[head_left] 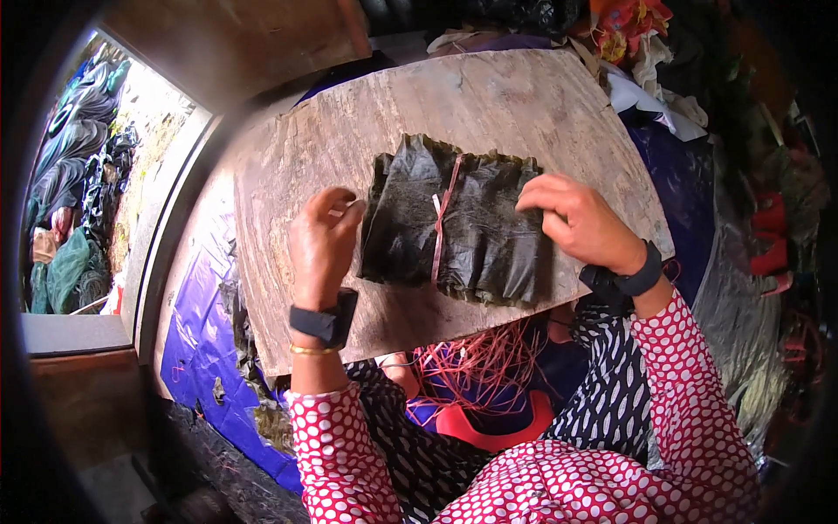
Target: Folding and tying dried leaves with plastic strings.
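Seems at tying's end, with pink strip (446,203) around dark bundle (494,223) on wooden board (489,92), between curled left hand (320,243) of unclear hold and right hand (585,225) with thumb and fingers parted, and likely calls for gentle two-sided gripping.

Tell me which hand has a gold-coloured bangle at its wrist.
The left hand: a gold-coloured bangle sits just below its dark wristband. The right hand also has a dark wristband, but no bangle shows there.
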Tool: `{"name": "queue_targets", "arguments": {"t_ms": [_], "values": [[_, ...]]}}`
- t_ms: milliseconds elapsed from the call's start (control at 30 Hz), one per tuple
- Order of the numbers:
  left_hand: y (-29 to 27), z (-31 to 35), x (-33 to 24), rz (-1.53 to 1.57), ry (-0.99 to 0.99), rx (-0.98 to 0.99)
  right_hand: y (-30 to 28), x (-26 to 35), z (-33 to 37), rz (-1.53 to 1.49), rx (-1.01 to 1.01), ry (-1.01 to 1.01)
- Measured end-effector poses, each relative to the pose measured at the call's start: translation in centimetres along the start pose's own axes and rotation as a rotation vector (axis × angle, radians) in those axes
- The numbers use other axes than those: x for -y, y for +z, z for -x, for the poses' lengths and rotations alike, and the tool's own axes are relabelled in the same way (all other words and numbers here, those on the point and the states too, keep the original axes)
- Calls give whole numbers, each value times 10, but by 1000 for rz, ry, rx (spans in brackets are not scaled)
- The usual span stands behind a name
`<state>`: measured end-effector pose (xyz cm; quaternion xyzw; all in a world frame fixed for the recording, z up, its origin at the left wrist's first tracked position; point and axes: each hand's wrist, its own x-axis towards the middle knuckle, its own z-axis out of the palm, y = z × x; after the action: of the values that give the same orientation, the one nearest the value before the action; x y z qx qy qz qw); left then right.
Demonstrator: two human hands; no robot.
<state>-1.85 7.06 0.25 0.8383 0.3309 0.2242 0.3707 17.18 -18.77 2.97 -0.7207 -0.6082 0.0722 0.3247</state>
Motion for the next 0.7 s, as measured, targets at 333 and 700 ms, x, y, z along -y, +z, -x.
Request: {"name": "queue_targets", "arguments": {"t_ms": [333, 700], "values": [[32, -6, -23, -347, -20, -32, 9, -3, -12, 65, -12, 359], [9, -1, -25, -318, -161, 110, 19, -2, -19, 25, -118, 250]]}}
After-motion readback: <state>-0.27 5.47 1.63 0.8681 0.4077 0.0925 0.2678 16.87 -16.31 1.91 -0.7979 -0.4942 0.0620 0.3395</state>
